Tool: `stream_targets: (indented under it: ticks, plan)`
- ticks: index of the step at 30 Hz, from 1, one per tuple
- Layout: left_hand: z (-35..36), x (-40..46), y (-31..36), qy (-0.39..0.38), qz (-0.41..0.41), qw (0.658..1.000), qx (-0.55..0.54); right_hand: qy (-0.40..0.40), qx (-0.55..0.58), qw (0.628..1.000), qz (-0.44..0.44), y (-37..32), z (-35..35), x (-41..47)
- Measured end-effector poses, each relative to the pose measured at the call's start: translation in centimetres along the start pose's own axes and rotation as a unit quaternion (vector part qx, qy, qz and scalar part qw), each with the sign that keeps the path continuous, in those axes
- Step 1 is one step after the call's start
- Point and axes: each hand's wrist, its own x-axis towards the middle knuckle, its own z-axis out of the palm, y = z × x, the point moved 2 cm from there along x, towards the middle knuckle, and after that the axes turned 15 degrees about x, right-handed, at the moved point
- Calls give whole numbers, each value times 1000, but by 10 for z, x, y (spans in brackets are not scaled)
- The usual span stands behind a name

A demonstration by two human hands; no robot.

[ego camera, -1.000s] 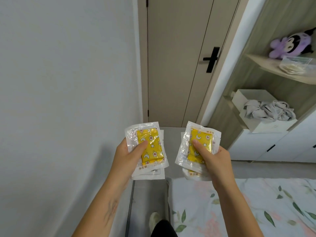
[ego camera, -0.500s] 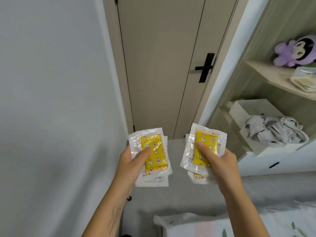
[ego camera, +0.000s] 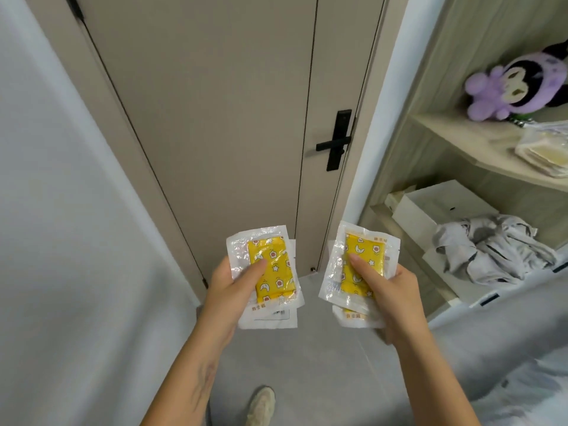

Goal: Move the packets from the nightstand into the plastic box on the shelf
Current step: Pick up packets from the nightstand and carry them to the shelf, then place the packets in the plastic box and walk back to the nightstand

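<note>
Door (ego camera: 215,118) nearer; left hand (ego camera: 229,290), right hand (ego camera: 390,293) each pinching yellow packets (ego camera: 270,269), print unreadable.

Upper wooden shelf (ego camera: 479,142) at right — purple plush toy (ego camera: 510,87) toward the back, clear plastic box (ego camera: 544,153) nearer the front edge. Lower shelf (ego camera: 399,224) — white box (ego camera: 436,210), crumpled grey cloth (ego camera: 491,247) on top. Grey floor (ego camera: 322,364) below, one shoe (ego camera: 261,405).

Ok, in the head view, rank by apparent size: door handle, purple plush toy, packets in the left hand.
1. packets in the left hand, inflated by nearness to the camera
2. purple plush toy
3. door handle
</note>
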Motion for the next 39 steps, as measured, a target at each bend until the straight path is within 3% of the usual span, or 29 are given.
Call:
stream_targets:
  ticks: [10, 20, 27, 33, 39]
  plan:
    - [85, 175, 83, -163, 26, 985, 48, 105, 64, 990, -64, -67, 17, 112]
    - [252, 245, 112, -315, 44, 944, 87, 235, 52, 965, -109, -120, -75, 194]
    - [411, 269, 142, -377, 69, 919, 90, 270, 63, 955, -107, -168, -176, 263]
    - [519, 269, 173, -438, 141, 881, 111, 271, 160, 943, -109, -218, -244, 298]
    - [587, 274, 204, -466, 89, 877, 74, 243, 131, 947, -164, -243, -259, 332]
